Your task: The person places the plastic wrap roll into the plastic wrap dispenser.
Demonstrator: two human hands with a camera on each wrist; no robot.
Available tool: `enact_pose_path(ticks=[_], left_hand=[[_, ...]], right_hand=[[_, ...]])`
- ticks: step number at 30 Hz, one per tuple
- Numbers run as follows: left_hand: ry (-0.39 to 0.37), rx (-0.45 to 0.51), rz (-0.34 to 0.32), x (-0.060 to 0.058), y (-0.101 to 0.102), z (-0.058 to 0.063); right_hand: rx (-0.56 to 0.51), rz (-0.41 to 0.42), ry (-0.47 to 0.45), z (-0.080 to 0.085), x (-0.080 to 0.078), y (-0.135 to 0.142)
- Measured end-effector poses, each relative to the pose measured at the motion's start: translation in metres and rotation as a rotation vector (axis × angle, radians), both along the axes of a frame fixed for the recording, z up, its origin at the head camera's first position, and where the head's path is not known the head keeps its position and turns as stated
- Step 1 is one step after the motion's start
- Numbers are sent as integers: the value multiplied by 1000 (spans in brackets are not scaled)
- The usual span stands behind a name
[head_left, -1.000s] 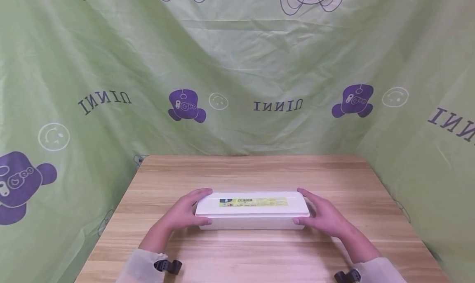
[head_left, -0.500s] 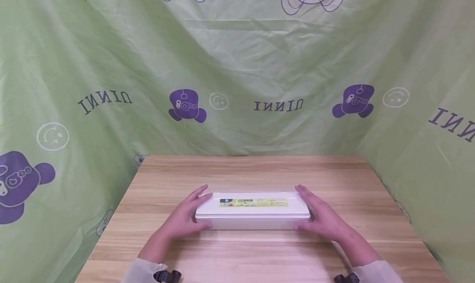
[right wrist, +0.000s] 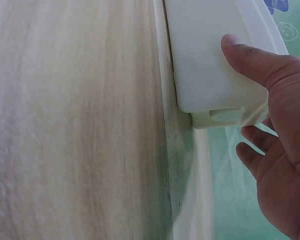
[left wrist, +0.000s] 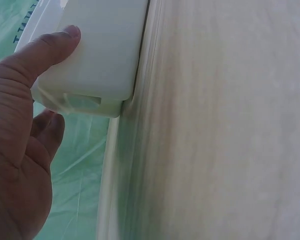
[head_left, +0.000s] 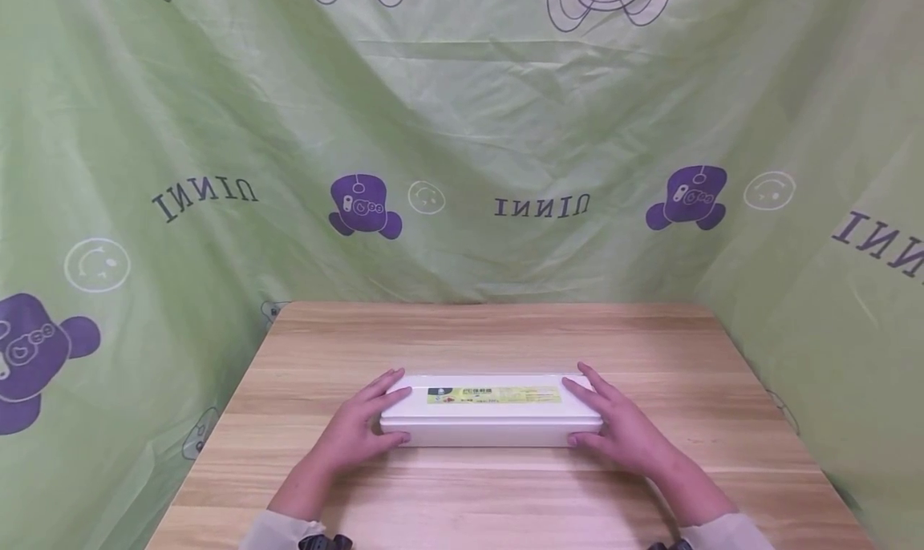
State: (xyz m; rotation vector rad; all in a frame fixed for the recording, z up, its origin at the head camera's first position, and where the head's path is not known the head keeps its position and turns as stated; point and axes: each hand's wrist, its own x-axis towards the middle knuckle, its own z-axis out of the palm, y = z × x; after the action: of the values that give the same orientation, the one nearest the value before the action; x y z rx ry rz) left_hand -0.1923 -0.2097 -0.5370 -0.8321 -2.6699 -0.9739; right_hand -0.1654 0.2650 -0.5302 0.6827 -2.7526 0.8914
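Note:
A long white lidded box (head_left: 491,434) lies crosswise on the wooden table, its lid (head_left: 433,413) closed. On the lid is a yellow-green printed label (head_left: 494,395). My left hand (head_left: 354,430) holds the box's left end, thumb on the front wall and index fingertip at the lid's edge. The opposite end is held by my right hand (head_left: 624,430), with the thumb in front and the index finger over the lid's right corner. Each wrist view shows a thumb flat against the front of the white box (left wrist: 105,50), with a recess (right wrist: 225,115) in its end wall.
The wood-grain table (head_left: 491,333) extends around the box on all sides. Behind and beside it hangs a green printed curtain (head_left: 462,133) with purple figures and lettering. Small dark wrist cameras (head_left: 325,543) show at the cuffs.
The fingers of both hands have lifted and shifted along the lid's ends; the right index finger now lies further in over the lid. The box has stayed in place.

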Motion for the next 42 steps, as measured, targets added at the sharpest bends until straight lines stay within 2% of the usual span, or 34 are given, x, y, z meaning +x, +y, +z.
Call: enact_pose_path(ticks=[10,20,27,33,37,42], left_hand=[[-10,15,19,1,1,1],[11,18,38,4,5,0],[-33,27,31,4,5,1],[-42,-8,30,5,4,3],[-6,-33,21,5,4,4],[77,-84,15,4,2,3]], right_hand=[[0,-23,-22,1,3,-3],[40,-11,53,-2,5,-3],[54,-35,47,-4,6,-2],[56,-44,26,-5,5,-1],[61,-48,25,-4,5,-1],[67,-48,0,1,6,-1]])
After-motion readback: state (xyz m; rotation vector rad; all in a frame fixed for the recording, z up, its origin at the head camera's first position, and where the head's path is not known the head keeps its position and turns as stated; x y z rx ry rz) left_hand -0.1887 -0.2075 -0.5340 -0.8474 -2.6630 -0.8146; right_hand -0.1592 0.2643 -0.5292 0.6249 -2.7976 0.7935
